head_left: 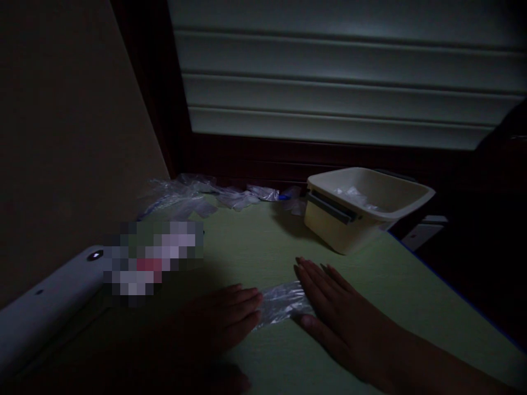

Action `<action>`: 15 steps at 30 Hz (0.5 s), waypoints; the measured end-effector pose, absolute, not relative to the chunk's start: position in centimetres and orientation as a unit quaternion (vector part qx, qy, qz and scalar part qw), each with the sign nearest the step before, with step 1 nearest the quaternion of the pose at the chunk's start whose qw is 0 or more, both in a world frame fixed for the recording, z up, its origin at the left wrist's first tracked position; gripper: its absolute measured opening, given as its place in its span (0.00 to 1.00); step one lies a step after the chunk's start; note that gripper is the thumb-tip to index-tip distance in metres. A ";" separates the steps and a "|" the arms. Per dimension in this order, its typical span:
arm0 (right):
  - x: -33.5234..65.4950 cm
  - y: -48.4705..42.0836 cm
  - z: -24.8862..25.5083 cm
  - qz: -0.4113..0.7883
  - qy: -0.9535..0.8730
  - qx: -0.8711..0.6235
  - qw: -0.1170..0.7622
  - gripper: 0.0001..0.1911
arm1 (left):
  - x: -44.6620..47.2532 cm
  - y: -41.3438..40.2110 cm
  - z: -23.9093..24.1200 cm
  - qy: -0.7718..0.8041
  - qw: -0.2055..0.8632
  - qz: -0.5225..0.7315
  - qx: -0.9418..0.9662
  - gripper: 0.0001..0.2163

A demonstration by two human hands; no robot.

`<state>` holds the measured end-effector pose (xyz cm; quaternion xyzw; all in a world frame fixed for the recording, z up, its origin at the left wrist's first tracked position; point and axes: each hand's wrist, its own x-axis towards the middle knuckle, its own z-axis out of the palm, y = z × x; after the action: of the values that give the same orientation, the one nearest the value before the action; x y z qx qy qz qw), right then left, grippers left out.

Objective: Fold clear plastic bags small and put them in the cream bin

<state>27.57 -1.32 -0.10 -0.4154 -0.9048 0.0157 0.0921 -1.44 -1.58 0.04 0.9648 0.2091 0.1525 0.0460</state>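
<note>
A clear plastic bag [282, 303] lies flat on the pale green tabletop [263, 356] in front of me. My left hand [226, 318] rests on its left end, palm down, with the fingers stretched out. Over the right end lies my right hand [329, 307], also flat, its fingers extended and the thumb apart. Neither hand grips the bag. Parts of the bag are hidden beneath the fingers, and the light is dim.
A cream plastic bin [329, 225] with clear plastic inside stands at the table's back right edge. Several crumpled clear bags [193, 197] lie along the back. At left are a long white device [49, 307] and a pixelated item [156, 258].
</note>
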 end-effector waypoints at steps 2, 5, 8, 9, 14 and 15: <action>27.7 -1.2 -0.8 0.009 -0.891 -0.442 0.101 0.33 | -1.1 -1.6 0.4 0.206 0.035 0.151 0.966 0.27; 27.6 -1.3 -0.9 -0.008 -0.876 -0.470 0.103 0.34 | -0.6 -1.6 0.8 0.204 0.008 0.141 0.969 0.20; 27.3 -1.4 0.0 -0.018 -0.889 -0.443 0.114 0.33 | -0.6 -1.3 0.3 0.204 -0.022 0.133 0.970 0.19; 27.1 -1.4 0.5 -0.014 -0.903 -0.414 0.116 0.32 | -0.7 -1.1 0.0 0.196 -0.031 0.131 0.971 0.19; 26.9 -1.6 2.5 0.070 -0.956 -0.275 0.070 0.33 | -1.0 -0.7 -0.5 0.167 -0.009 0.109 0.980 0.25; 26.9 -1.7 2.7 0.081 -0.956 -0.275 0.064 0.33 | -1.0 -0.9 -0.1 0.178 0.005 0.104 0.978 0.26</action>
<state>26.93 -1.71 2.67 -0.2748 -0.9559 0.0811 0.0638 -0.99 -0.87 -0.10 0.9785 0.1784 0.1039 0.0047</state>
